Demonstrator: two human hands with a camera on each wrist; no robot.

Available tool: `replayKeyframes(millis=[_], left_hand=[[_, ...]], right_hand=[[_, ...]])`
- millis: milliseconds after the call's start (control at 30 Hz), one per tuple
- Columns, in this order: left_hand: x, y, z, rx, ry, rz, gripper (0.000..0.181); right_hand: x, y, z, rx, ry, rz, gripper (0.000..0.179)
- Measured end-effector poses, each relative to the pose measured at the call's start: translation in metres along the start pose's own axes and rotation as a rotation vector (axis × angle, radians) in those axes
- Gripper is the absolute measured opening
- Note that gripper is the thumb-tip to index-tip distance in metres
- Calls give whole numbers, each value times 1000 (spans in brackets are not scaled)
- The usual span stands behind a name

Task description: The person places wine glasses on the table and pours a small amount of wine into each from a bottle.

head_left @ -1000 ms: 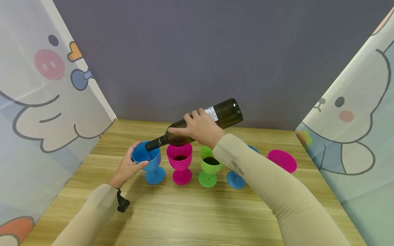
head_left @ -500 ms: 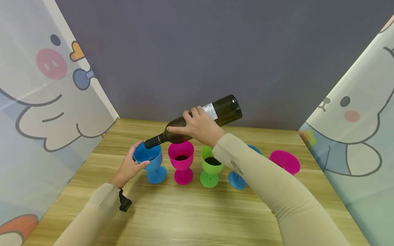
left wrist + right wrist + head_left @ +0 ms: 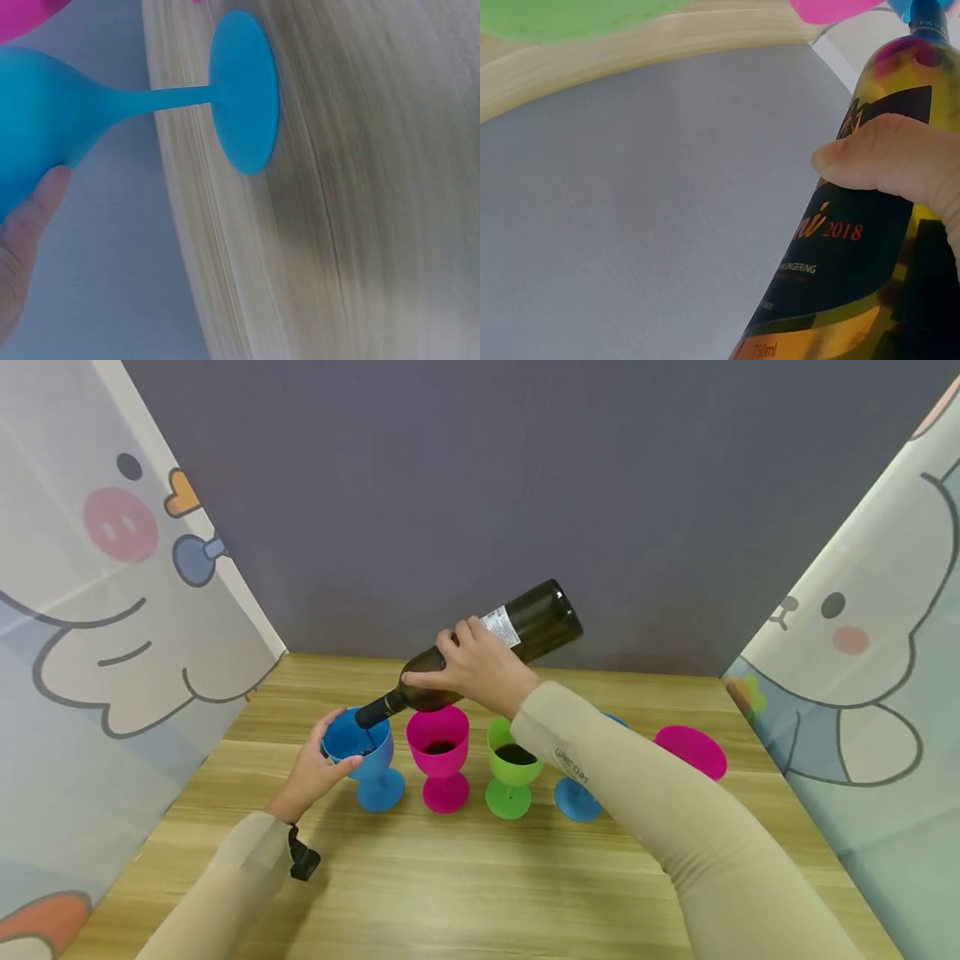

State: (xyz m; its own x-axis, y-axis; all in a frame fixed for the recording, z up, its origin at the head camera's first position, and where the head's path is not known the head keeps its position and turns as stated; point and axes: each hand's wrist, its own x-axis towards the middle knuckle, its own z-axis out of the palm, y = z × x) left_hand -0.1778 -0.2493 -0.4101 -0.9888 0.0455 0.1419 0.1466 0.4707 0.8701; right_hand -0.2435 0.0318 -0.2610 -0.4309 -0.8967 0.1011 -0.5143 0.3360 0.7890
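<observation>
My right hand grips a dark wine bottle round its body, tilted with the neck down to the left. The mouth of the bottle is at the rim of the leftmost blue goblet, and a thin dark stream runs down into it. My left hand holds that goblet's bowl, thumb on the near side and fingers round the left. In the left wrist view the blue goblet's base stands on the table. The right wrist view shows my thumb across the bottle's black label.
Right of the blue goblet stand a pink goblet and a green goblet, both with dark liquid inside. A second blue goblet is partly behind my right sleeve, with another pink goblet beyond. A grey wall rises behind the wooden table.
The bottle's bottom end has risen and shifted slightly left, so the bottle tilts more steeply. The dark stream, hard to see half a second ago, shows again. My left hand keeps its hold.
</observation>
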Motion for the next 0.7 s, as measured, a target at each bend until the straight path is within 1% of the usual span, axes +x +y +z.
replayKeyframes(millis=[200, 500, 700], left_hand=[[0, -1, 0, -10, -9, -1, 82], [2, 1, 2, -8, -24, -6, 80], [5, 2, 4, -2, -25, 1, 80]], right_hand=[[2, 2, -4, -30, -54, -27, 86], [4, 6, -8, -70, -80, -61, 88], [6, 11, -14, -123, -104, -98, 90]])
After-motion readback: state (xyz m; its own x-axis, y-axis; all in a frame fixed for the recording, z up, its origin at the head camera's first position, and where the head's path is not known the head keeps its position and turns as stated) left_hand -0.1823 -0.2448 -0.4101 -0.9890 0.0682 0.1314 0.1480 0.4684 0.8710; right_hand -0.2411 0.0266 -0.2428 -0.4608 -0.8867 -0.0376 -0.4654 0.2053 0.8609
